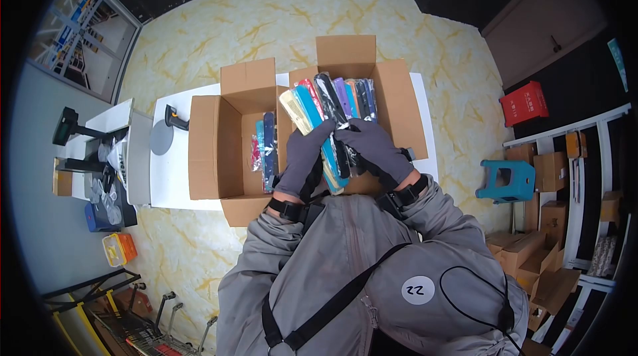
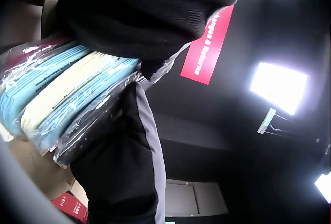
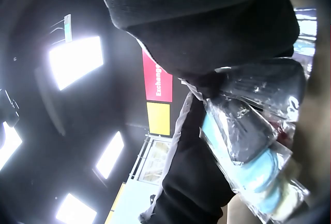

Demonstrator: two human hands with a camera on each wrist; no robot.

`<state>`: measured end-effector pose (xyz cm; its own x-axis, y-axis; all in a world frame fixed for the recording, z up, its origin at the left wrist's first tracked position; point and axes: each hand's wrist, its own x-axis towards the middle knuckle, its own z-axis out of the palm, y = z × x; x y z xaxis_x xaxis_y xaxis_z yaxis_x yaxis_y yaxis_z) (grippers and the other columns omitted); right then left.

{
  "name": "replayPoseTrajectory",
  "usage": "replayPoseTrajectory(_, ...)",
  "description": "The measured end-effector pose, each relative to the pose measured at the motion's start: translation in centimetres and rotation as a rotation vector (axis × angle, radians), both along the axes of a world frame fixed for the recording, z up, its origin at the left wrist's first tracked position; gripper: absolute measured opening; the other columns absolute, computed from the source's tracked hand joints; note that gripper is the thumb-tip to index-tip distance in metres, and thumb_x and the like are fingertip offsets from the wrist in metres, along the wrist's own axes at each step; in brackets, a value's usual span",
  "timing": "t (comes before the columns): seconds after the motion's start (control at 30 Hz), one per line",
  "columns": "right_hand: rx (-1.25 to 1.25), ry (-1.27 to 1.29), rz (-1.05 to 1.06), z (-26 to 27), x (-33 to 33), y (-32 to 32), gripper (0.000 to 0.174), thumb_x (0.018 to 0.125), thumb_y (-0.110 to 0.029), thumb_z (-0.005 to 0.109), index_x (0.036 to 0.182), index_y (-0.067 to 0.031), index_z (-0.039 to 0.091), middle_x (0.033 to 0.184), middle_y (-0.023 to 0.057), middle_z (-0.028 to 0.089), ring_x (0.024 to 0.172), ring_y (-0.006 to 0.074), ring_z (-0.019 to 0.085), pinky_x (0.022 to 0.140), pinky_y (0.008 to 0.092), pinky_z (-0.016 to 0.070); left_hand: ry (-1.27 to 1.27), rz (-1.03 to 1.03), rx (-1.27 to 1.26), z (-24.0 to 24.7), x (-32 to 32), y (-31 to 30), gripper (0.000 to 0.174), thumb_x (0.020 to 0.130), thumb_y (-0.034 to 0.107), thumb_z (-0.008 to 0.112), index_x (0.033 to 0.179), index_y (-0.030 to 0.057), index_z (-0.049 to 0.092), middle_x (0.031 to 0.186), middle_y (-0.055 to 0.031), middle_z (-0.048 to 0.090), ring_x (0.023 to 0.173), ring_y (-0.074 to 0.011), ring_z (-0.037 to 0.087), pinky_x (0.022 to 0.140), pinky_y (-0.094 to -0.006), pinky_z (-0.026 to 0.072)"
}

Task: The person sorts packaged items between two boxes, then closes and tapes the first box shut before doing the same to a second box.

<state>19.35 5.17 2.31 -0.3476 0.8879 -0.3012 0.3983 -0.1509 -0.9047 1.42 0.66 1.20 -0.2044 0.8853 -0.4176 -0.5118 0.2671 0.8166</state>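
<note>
A fanned bundle of flat packets in clear plastic, cream, blue, red, black and purple, is held up over the right cardboard box. My left hand, in a grey glove, grips the bundle's left side. My right hand, also gloved, grips its right side around a black packet. In the left wrist view the cream and blue packets show under the dark glove. The right wrist view shows black and blue packets below the glove.
The left cardboard box stands open with a few packets against its right wall. Both boxes sit on a white table. A handheld scanner stands at the table's left end. A blue stool, a red box and shelves are to the right.
</note>
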Motion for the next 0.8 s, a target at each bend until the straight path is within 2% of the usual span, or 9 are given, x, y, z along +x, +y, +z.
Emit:
replayPoseTrajectory(0.17, -0.081, 0.12, -0.077, -0.9, -0.1, 0.2, 0.044, 0.103, -0.04, 0.074, 0.117, 0.0015, 0.075, 0.098, 0.0131, 0.078, 0.087, 0.0198, 0.073, 0.081, 0.0348, 0.0554, -0.051, 0.028, -0.04, 0.1, -0.6, -0.2, 0.047, 0.095, 0.021, 0.085, 0.133, -0.0032, 0.071, 0.113, -0.0088, 0.078, 0.092, -0.0168, 0.073, 0.083, -0.0321, 0.0594)
replayPoseTrajectory(0.27, -0.096, 0.075, -0.009, -1.4, 0.4, 0.8, 0.037, 0.108, -0.029, 0.069, 0.128, 0.0015, 0.074, 0.108, 0.0089, 0.079, 0.093, 0.0129, 0.07, 0.083, 0.0302, 0.0563, -0.053, 0.019, -0.047, 0.2, -0.6, -0.5, 0.048, 0.095, 0.021, 0.085, 0.134, -0.0031, 0.071, 0.113, -0.0089, 0.078, 0.093, -0.0171, 0.074, 0.083, -0.0322, 0.0593)
replayPoseTrajectory(0.3, -0.096, 0.074, -0.011, -0.8, 0.3, 0.5, 0.037, 0.108, -0.029, 0.069, 0.128, 0.0015, 0.074, 0.108, 0.0089, 0.079, 0.093, 0.0129, 0.07, 0.083, 0.0302, 0.0563, -0.045, 0.009, -0.032, 0.4, -0.4, -0.5, 0.048, 0.095, 0.021, 0.085, 0.134, -0.0031, 0.071, 0.113, -0.009, 0.078, 0.093, -0.0173, 0.074, 0.083, -0.0323, 0.0594)
replayPoseTrajectory(0.43, 0.028, 0.144, -0.002, 1.0, -0.1, -0.6, 0.036, 0.111, -0.029, 0.066, 0.127, 0.0021, 0.074, 0.11, 0.0088, 0.078, 0.097, 0.0126, 0.071, 0.083, 0.0291, 0.0565, -0.036, -0.021, 0.004, 0.3, -0.3, -0.4, 0.047, 0.094, 0.021, 0.085, 0.132, -0.0035, 0.072, 0.112, -0.0094, 0.078, 0.093, -0.0179, 0.075, 0.083, -0.0326, 0.0597)
replayPoseTrajectory(0.53, -0.23, 0.17, -0.007, 0.9, -0.2, 0.2, 0.036, 0.11, -0.028, 0.068, 0.127, 0.0029, 0.074, 0.113, 0.0088, 0.078, 0.101, 0.0129, 0.073, 0.082, 0.0277, 0.0568, 0.014, -0.042, 0.009, -0.4, -0.4, -0.2, 0.045, 0.093, 0.021, 0.086, 0.129, -0.0039, 0.074, 0.109, -0.0096, 0.079, 0.092, -0.0182, 0.075, 0.082, -0.0328, 0.06)
replayPoseTrajectory(0.57, -0.229, 0.17, -0.007, 0.9, -0.2, 0.1, 0.036, 0.11, -0.028, 0.068, 0.127, 0.0029, 0.074, 0.113, 0.0088, 0.078, 0.101, 0.0129, 0.073, 0.082, 0.0277, 0.0568, 0.063, -0.05, 0.001, -0.7, -0.5, -0.1, 0.044, 0.093, 0.021, 0.086, 0.128, -0.0041, 0.074, 0.108, -0.0096, 0.079, 0.091, -0.0183, 0.075, 0.082, -0.0329, 0.0601)
replayPoseTrajectory(0.67, -0.424, 0.539, -0.149, 1.8, -0.4, -0.9, 0.036, 0.108, -0.027, 0.071, 0.128, 0.0032, 0.073, 0.114, 0.008, 0.078, 0.103, 0.0127, 0.074, 0.08, 0.0262, 0.0563, 0.127, -0.051, -0.013, -1.3, -0.6, 0.1, 0.043, 0.092, 0.021, 0.086, 0.125, -0.0043, 0.076, 0.106, -0.0097, 0.079, 0.088, -0.0183, 0.075, 0.08, -0.0332, 0.0601)
replayPoseTrajectory(0.7, -0.424, 0.538, -0.149, 1.5, -0.2, -0.8, 0.036, 0.108, -0.027, 0.071, 0.128, 0.0032, 0.073, 0.114, 0.008, 0.078, 0.103, 0.0127, 0.074, 0.08, 0.0262, 0.0563, 0.139, -0.047, -0.018, -1.5, -0.6, 0.2, 0.042, 0.092, 0.021, 0.086, 0.123, -0.0044, 0.076, 0.105, -0.0096, 0.079, 0.087, -0.0182, 0.075, 0.079, -0.0334, 0.0599)
replayPoseTrajectory(0.8, -0.251, 0.282, -0.114, 0.1, 0.7, 0.8, 0.042, 0.102, -0.029, 0.078, 0.129, 0.0032, 0.073, 0.112, 0.0081, 0.079, 0.103, 0.0132, 0.074, 0.08, 0.0289, 0.0572, 0.143, -0.043, -0.03, -1.7, -0.5, 0.3, 0.041, 0.091, 0.021, 0.086, 0.122, -0.0041, 0.077, 0.104, -0.0094, 0.079, 0.085, -0.0181, 0.074, 0.077, -0.0337, 0.0594)
